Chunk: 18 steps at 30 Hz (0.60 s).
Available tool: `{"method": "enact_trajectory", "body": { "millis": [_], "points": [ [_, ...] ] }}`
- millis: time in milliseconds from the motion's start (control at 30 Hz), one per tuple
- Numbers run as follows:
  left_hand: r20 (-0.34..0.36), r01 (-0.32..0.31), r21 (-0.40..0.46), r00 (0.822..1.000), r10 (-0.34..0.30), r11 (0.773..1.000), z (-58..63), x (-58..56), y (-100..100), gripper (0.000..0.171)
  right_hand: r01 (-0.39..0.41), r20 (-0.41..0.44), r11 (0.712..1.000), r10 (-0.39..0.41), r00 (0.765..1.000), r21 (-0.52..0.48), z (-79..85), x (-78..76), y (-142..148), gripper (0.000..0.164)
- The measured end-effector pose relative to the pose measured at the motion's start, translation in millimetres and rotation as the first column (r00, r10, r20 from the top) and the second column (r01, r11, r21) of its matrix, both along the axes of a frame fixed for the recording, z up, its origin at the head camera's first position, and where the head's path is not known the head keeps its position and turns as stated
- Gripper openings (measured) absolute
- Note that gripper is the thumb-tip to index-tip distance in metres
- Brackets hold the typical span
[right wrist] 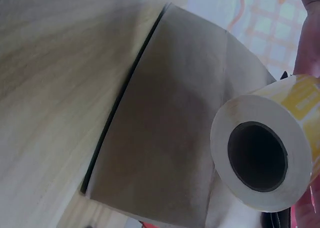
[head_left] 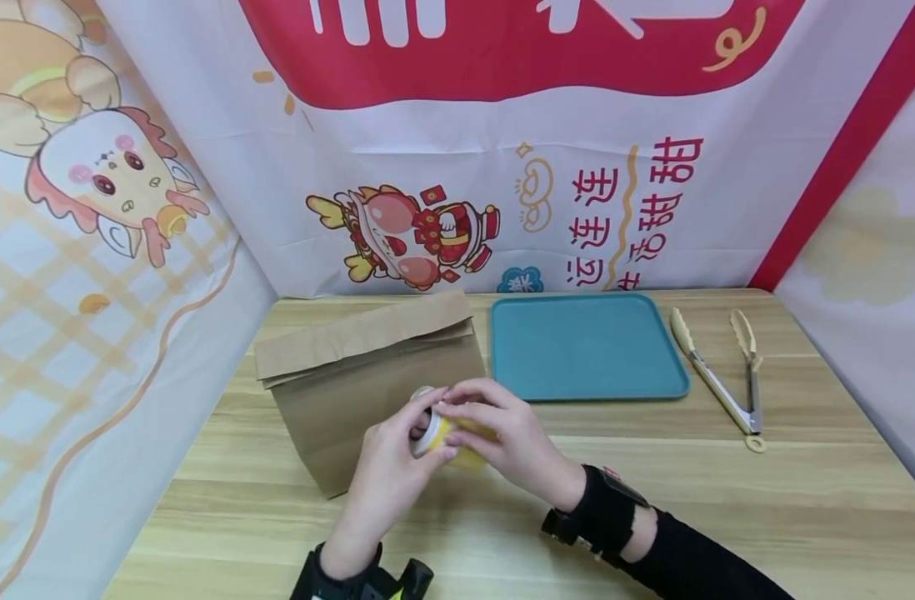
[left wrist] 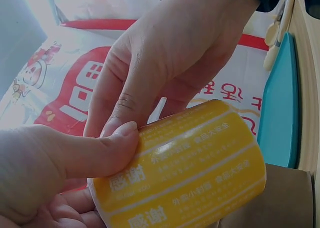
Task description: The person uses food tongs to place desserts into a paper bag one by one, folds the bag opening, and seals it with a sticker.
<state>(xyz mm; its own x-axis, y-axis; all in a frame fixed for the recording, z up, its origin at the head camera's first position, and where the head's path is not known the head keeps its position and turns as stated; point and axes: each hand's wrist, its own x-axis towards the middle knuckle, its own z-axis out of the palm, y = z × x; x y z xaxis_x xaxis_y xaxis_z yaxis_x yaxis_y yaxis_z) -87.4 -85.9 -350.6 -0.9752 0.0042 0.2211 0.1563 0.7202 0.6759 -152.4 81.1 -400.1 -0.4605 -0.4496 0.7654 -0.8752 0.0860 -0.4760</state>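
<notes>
My left hand (head_left: 393, 458) holds a roll of yellow sticker labels (left wrist: 200, 168), its thumb lying across the printed surface near one end. White lettering runs over the yellow labels. My right hand (head_left: 510, 433) comes in from the other side, its thumb and fingertips pinching at the roll's edge close to the left thumb. The right wrist view shows the roll's white end face and dark hollow core. Right behind the hands stands a brown paper bag (head_left: 382, 375) with its top folded over. Part of the right fingertips' contact is hidden by the left thumb.
A blue-green tray (head_left: 585, 346) lies at the back of the wooden table (head_left: 802, 517), right of the bag. Metal tongs (head_left: 716, 383) with cream tips lie spread beside it. Printed cloth (head_left: 442, 133) hangs behind and at the sides.
</notes>
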Motion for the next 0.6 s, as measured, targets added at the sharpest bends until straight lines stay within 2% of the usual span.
{"method": "enact_trajectory", "body": {
  "millis": [167,400,500,600],
  "points": [
    [0.010,-0.001,-0.002,1.000,0.001,1.000,2.1,-0.2,0.3,0.063,0.005,-0.002,0.999,-0.005,1.000,-0.047,-1.7,0.3,-1.1,0.025],
    [-0.034,0.021,0.013,0.999,-0.021,1.000,2.0,-0.8,-0.6,0.061,0.002,0.006,0.992,-0.001,1.000,-0.127,-2.2,-0.5,-2.0,0.017],
    [-0.037,0.027,0.022,0.999,-0.027,0.999,1.6,-0.6,-0.6,0.062,-0.003,-0.022,0.991,0.000,1.000,-0.134,-0.1,-3.4,-1.1,0.012],
    [-0.021,0.037,0.033,0.999,-0.036,0.999,1.0,-0.5,-0.7,0.062,-0.025,-0.088,0.992,0.014,0.996,-0.127,2.2,-8.2,0.8,0.009]
  ]
}}
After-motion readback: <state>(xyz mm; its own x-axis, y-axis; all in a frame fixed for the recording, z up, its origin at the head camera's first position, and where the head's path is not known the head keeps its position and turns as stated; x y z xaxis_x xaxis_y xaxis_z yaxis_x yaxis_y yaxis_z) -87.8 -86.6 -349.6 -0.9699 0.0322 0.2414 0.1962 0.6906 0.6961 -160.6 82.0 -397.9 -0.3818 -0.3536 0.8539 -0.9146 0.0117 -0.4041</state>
